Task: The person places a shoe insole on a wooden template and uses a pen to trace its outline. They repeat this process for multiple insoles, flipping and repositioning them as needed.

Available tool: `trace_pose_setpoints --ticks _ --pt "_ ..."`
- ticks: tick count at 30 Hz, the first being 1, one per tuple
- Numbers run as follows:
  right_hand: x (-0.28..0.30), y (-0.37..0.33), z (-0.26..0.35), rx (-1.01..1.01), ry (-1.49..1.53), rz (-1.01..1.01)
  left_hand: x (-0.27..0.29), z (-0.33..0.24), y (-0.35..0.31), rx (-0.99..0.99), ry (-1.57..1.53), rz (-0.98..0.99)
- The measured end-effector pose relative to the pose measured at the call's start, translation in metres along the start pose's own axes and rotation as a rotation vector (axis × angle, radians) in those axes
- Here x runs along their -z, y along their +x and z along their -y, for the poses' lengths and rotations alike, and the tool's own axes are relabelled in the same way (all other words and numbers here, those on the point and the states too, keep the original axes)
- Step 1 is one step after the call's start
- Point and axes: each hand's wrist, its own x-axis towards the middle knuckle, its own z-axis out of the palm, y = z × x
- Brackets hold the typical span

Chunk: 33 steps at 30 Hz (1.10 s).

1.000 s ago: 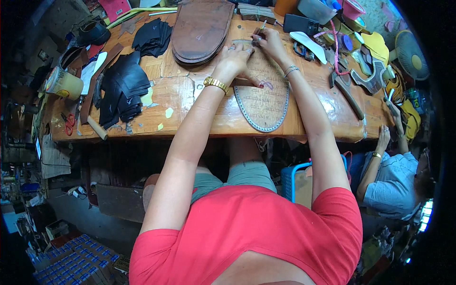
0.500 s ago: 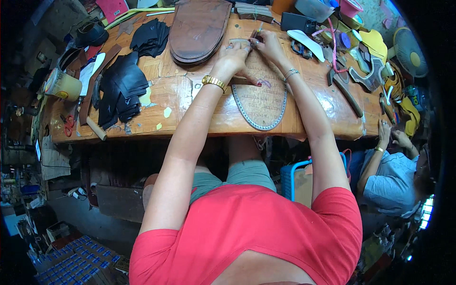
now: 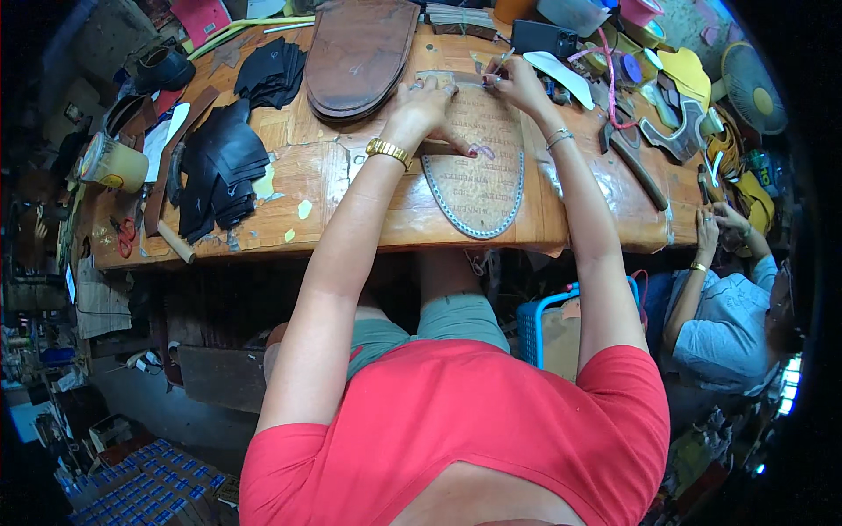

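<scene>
A tan rounded panel (image 3: 469,202) with stitching along its curved near edge lies on the wooden workbench (image 3: 368,232). My left hand (image 3: 424,114) rests on the panel's left side, fingers spread and thumb stretched across it. At the panel's far right corner, my right hand (image 3: 519,86) pinches a thin, pen-like tool (image 3: 503,61), whose tip is hard to make out. Between the hands a dark brown strip (image 3: 467,76) crosses the panel's far end. Just left of my left hand lies a stack of brown rounded leather panels (image 3: 360,57).
Black leather pieces (image 3: 224,162) lie at the left, near a tub (image 3: 123,164) and red scissors (image 3: 125,237). A hammer (image 3: 636,167), a black phone (image 3: 544,39) and a white curved piece (image 3: 561,77) lie at the right. Another person (image 3: 724,324) works at the right end.
My right hand has moved rightward, away from my left hand, to the panel's far right corner, still pinching the thin tool. My left hand stays spread on the panel.
</scene>
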Motion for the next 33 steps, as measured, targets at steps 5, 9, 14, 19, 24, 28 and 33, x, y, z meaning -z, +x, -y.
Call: trace_pose_setpoints --ticks 5,9,14,19,24,28,33 --pt "-0.005 0.009 -0.011 -0.009 0.063 -0.001 -0.003 0.002 0.0 0.0 0.026 -0.019" --pt "-0.004 0.012 -0.004 -0.072 0.01 -0.059 -0.001 -0.001 -0.002 0.004 0.032 -0.006" --pt "-0.007 0.018 -0.01 -0.091 -0.045 -0.116 -0.002 0.0 0.0 -0.002 0.046 -0.01" --pt "0.0 0.013 0.012 -0.155 -0.022 -0.116 0.0 0.0 0.0 0.011 0.054 0.013" --pt "-0.006 0.016 -0.005 -0.19 0.038 -0.114 0.0 0.0 0.0 0.006 0.055 0.016" --pt "-0.005 0.014 -0.016 -0.197 0.068 -0.131 -0.001 0.001 0.0 0.004 0.054 0.007" --pt "0.009 -0.003 -0.019 -0.295 0.107 -0.157 -0.001 -0.001 -0.001 0.016 0.061 0.008"
